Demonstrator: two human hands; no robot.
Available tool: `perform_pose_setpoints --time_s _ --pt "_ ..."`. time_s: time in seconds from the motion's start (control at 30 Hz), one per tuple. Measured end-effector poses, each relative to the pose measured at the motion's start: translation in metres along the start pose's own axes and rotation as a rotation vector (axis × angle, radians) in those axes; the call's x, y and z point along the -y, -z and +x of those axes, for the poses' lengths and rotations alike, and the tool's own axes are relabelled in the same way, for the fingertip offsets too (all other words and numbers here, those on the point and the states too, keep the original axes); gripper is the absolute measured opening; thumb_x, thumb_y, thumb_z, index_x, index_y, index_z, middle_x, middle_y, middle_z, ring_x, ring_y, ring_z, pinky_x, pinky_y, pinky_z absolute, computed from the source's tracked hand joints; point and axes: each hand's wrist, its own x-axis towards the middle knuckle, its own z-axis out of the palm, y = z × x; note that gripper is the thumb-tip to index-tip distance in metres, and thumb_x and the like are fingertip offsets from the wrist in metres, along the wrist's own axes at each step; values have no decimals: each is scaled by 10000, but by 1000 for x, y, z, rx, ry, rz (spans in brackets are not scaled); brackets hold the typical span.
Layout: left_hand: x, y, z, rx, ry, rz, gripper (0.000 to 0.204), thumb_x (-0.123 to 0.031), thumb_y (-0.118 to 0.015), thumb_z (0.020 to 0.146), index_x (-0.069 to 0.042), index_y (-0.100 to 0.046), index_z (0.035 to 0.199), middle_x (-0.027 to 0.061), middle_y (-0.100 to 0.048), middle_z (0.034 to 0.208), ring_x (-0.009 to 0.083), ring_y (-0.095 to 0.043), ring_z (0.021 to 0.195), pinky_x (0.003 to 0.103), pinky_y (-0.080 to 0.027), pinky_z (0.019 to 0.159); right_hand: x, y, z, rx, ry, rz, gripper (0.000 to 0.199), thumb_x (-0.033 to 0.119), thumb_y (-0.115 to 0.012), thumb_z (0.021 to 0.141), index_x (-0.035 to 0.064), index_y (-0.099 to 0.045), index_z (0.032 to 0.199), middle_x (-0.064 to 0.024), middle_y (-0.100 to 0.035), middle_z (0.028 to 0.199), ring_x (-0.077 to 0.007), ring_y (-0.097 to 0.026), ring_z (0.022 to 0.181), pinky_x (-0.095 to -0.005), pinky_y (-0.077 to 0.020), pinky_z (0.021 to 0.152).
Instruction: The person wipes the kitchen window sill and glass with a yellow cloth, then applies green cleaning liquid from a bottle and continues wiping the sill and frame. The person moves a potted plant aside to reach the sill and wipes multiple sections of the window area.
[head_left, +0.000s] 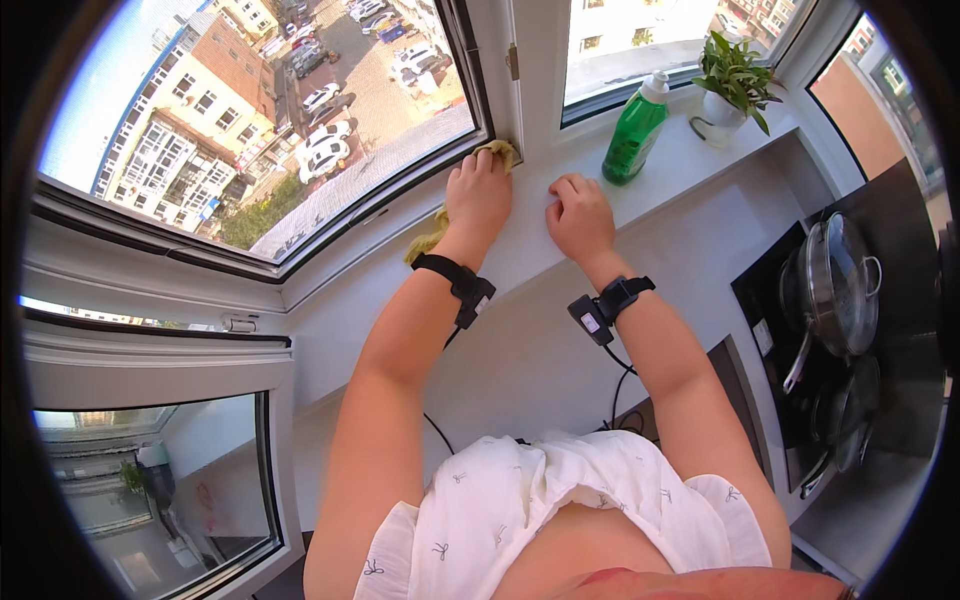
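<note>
My left hand [480,197] presses a yellow cloth [428,241] against the lower corner of the white window frame [508,120]. Part of the cloth shows past the fingertips, and its loose end hangs beside my wrist. Curled loosely, my right hand [582,215] rests on the white windowsill [535,240] with nothing visible in it. Just beyond that hand stands an upright green squeeze bottle [636,132] with a white cap. Both wrists carry black straps with small cabled devices.
A potted plant [738,80] in a white pot sits farther right on the sill. To the right, a lidded pan [838,285] and another pan [850,415] stand on a black stove [765,300]. An open window sash [285,450] juts out at lower left.
</note>
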Motion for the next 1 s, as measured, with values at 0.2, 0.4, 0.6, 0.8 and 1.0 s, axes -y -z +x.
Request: perform_pose_setpoints --time_s 0.2,0.4,0.6,0.8,1.0 --pt "-21 -14 12 -107 91 -155 238 -155 -618 834 -58 -673 1045 87 -593 1107 303 -562 1031 429 -469 825 3 -3 0 33 -17 -52 148 37 -605 773 86 -633 909 -71 -619 974 -317 -587 912 -433 -508 780" --pt "5 4 2 116 66 -206 331 -285 -664 863 -182 -701 1176 67 -588 1173 292 -541 1120 428 -464 907 2 -2 -1 33 -5 -68 144 58 -613 773 83 -628 914 -75 -621 979 -317 -587 917 -439 -507 789" --pt "-23 -8 9 96 62 50 393 -369 -602 913 -134 -665 1222 83 -551 1228 274 -527 1149 406 -447 932 -3 -4 -2 22 12 -63 145 100 -617 781 85 -643 923 -77 -628 976 -314 -590 928 -437 -510 803" --pt "-9 -4 6 -7 92 -297 246 -260 -648 873 -140 -727 1072 82 -569 1194 292 -547 1141 428 -468 953 -4 -3 -4 37 -20 -62 142 107 -611 794 97 -655 928 -67 -635 982 -304 -594 937 -434 -514 808" --pt "52 61 -33 229 105 26 254 -243 -592 917 -89 -732 1061 71 -594 1144 274 -550 1167 411 -462 978 -3 -4 -3 39 -30 -28 134 99 -616 800 107 -654 928 -51 -630 988 -295 -593 940 -435 -516 805"
